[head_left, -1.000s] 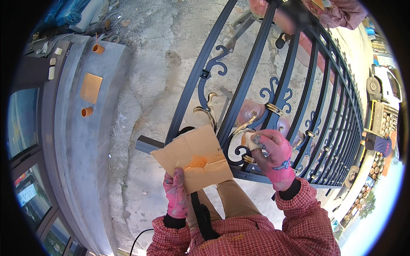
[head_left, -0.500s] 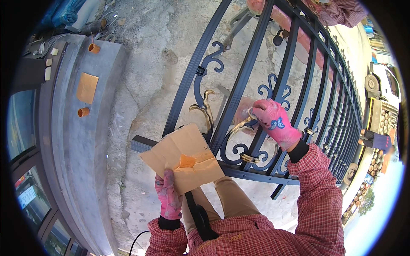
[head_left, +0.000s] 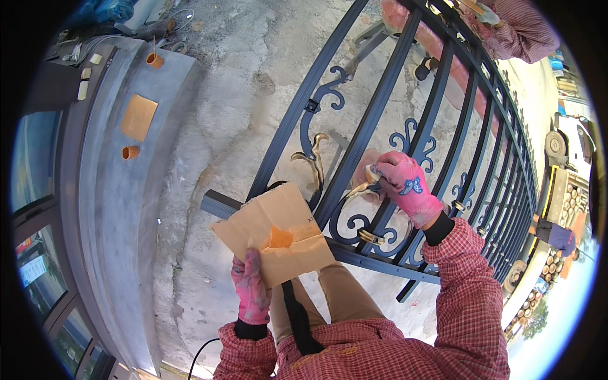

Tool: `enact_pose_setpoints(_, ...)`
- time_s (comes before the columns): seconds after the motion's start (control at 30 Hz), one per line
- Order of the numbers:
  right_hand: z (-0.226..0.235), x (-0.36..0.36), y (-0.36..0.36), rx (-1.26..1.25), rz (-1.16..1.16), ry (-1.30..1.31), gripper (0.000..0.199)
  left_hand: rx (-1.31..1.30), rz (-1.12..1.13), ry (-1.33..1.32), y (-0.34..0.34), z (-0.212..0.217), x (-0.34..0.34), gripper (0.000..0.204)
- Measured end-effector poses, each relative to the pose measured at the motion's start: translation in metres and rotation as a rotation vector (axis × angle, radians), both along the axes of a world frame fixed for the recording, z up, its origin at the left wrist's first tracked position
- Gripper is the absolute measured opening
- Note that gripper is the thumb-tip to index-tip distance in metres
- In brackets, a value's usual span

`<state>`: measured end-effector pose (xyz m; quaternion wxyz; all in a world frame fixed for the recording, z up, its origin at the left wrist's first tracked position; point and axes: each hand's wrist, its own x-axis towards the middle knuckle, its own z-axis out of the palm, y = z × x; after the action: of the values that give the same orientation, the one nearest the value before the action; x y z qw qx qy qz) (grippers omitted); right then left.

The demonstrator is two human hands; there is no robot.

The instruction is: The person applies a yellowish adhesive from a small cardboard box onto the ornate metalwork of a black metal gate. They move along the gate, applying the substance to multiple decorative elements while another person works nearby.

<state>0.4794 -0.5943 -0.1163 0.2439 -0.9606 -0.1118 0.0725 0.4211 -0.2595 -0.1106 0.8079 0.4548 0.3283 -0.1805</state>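
My left hand [head_left: 252, 288], in a stained pink glove, grips the lower left edge of a creased piece of cardboard [head_left: 266, 210]. An orange-gold smear of paint [head_left: 279, 237] lies on its face. My right hand [head_left: 411, 190], in a pink glove with a blue butterfly print, is closed at a gold-coloured leaf [head_left: 360, 190] on a dark metal fence panel [head_left: 366, 130]. Whatever its fingers hold is hidden. Beside it stands another scroll with gold leaves [head_left: 315, 158], and a gold collar [head_left: 371, 237] shows below.
On a grey ledge at left [head_left: 168, 76] lie a cardboard sheet [head_left: 139, 118] and two small orange-brown cups [head_left: 130, 152]. Another person's checked sleeve [head_left: 522, 28] shows at upper right. A truck [head_left: 567, 142] and a stooping person [head_left: 557, 234] are at far right.
The view has shifted slightly, moving the ledge and fence a little in the picture. My right hand stays at the gold leaf, and my left still holds the cardboard.
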Motion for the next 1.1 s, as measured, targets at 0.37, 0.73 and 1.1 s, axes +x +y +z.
enact_pose_setpoints(0.37, -0.011, -0.033, 0.026, -0.101, 0.038, 0.06, 0.023, 0.01, 0.062, -0.001, -0.003, 0.004, -0.014, 0.032)
enact_pose_setpoints(0.73, -0.01, -0.054, 0.045, 0.077, -0.226, -0.048, 0.017, 0.04, 0.06, 0.018, -0.011, 0.004, -0.02, 0.028)
enact_pose_setpoints(1.1, 0.009, -0.062, 0.017, 0.05, -0.346, -0.093, 0.024, 0.071, 0.021, 0.012, -0.014, 0.001, -0.023, 0.026)
